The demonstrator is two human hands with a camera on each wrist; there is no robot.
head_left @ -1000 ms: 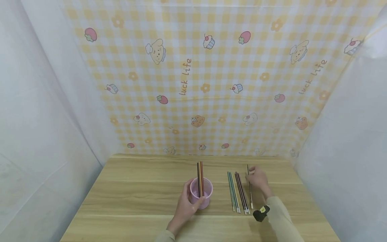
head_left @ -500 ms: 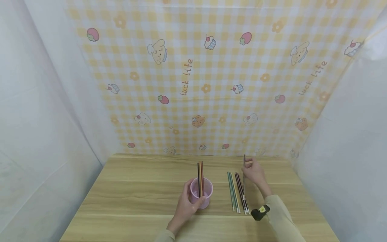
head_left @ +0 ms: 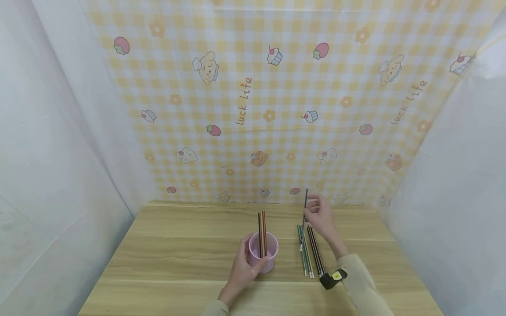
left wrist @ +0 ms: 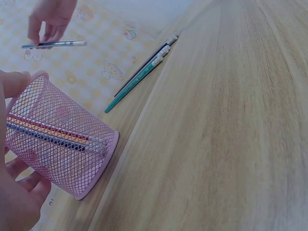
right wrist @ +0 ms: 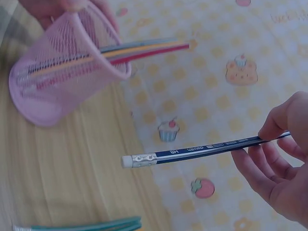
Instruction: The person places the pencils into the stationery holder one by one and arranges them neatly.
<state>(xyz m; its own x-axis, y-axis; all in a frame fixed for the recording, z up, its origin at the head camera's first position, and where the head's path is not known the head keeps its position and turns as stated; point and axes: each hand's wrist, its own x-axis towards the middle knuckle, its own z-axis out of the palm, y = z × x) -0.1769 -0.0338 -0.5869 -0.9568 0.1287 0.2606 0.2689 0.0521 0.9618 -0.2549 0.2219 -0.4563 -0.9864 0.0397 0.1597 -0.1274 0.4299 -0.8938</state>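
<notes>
My left hand grips a pink mesh pencil cup that stands on the table, thumb near its rim. Several pencils, in black, yellow and red, lean inside it with their eraser ends at the bottom. To the cup's right, my right hand pinches a dark blue pencil between thumb and fingers. Its white eraser points down and toward the cup. Below this pencil lie green and yellow pencils, with a dark group of pencils beside them.
The wood-grain table reaches back to a yellow checked cloth. White sheets hang at both sides. A black wrist camera on the right sleeve partly covers the dark pencils' lower ends.
My right hand has picked up the dark blue pencil from the table's right and carried it up and leftward, over the green pencils. My left hand and the cup have stayed put.
</notes>
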